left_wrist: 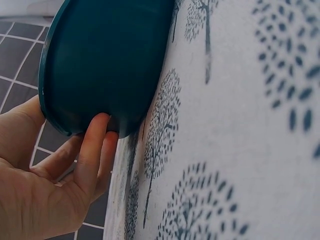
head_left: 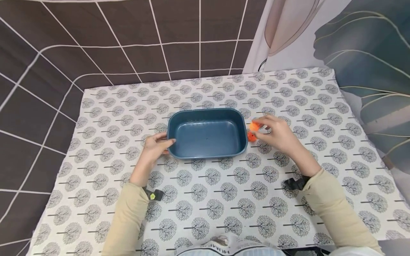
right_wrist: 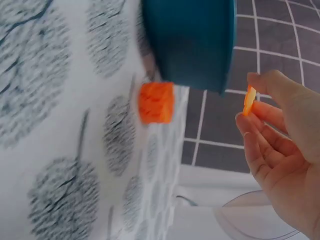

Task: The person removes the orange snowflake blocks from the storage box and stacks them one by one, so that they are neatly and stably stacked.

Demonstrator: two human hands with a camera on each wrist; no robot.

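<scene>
A dark teal plastic tub (head_left: 207, 156), rectangular with rounded corners, lies on the table. My left hand (head_left: 153, 147) grips its left end, thumb over the rim and fingers against the outside wall, as the left wrist view (left_wrist: 65, 185) also shows. Beyond the tub's right end, my right hand (head_left: 277, 133) pinches a small bright orange piece (head_left: 254, 126) between thumb and fingers. Edge-on in the right wrist view, that orange piece (right_wrist: 249, 100) looks thin and flat. A red-orange block (right_wrist: 156, 103) with a notched surface sits on the cloth beside the tub's right end.
A white cloth with grey tree prints (head_left: 198, 192) covers the table. Behind it and to the left hangs a dark sheet with a white grid (head_left: 179, 28). Patterned fabric (head_left: 368, 46) hangs at the right. A dark object (head_left: 304, 251) lies at the near edge.
</scene>
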